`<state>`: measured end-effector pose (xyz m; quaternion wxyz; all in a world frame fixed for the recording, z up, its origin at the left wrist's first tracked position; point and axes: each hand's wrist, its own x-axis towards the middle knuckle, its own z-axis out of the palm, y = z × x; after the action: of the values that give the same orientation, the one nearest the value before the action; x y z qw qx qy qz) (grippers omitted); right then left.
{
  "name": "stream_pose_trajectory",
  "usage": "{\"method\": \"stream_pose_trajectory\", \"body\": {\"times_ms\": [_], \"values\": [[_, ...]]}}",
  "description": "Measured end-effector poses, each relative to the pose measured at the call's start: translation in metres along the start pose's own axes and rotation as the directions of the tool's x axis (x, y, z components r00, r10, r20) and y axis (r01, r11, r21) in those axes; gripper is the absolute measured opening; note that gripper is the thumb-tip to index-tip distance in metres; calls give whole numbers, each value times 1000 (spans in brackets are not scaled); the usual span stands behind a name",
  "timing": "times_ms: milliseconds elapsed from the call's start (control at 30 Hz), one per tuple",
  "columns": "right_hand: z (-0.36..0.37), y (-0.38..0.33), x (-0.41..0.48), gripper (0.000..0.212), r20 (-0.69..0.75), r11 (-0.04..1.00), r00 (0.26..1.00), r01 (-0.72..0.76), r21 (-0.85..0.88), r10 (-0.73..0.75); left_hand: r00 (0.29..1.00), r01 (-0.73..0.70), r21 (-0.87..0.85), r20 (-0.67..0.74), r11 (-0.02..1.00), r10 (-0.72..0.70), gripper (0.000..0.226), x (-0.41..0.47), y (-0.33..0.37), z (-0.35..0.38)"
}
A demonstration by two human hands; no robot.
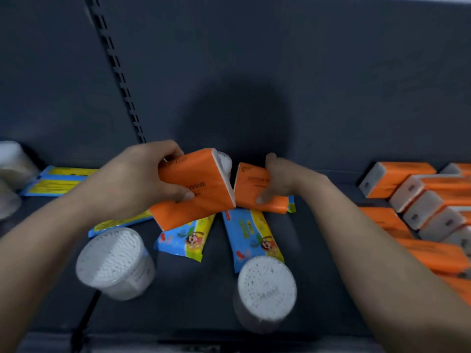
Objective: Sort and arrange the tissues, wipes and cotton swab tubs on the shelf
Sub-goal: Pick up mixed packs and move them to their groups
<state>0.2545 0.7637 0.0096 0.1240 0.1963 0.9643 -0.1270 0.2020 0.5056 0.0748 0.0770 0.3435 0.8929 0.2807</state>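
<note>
Left tissue pack [201,189] is tilted up mid-shelf [198,296], with the left hand [142,179] wrapped across its width. Right tissue pack [251,189] sits just beside it, right hand [277,179] pinching it, thumb on front. Probably light, soft, slick film, so grip across the broad faces. Wipes packs [252,235] and cotton swab tubs [266,286] lie nearer.

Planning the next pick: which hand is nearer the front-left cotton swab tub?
Left. The left hand, gripping an orange tissue pack, is just behind the tub; the right hand, gripping a second pack, is farther to its right.
</note>
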Motion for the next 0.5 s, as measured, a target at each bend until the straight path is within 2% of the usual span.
{"method": "stream_pose_trajectory", "body": {"times_ms": [100, 200, 300, 400, 500], "values": [[-3, 0, -14, 80, -89, 996, 996, 37, 82, -30, 999, -35, 3, 29, 999, 35, 35, -2, 6, 1], [-17, 6, -36, 56, -219, 997, 974, 61, 47, -49, 993, -102, -7, 66, 995, 102, 35, 2, 15, 3], [-38, 24, -64, 50, -379, 995, 925, 54, 82, -19, 980, -179, -24, 80, 984, 180, 35, 13, 30, 10], [-59, 52, -93, 44, -495, 996, 866, -31, 88, 71, 962, -262, -42, 68, 964, 265, 32, 29, 51, 24], [-68, 83, -116, 43, -524, 987, 836, -139, 83, 161, 942, -324, -37, 80, 945, 326, 29, 45, 74, 43]]}}
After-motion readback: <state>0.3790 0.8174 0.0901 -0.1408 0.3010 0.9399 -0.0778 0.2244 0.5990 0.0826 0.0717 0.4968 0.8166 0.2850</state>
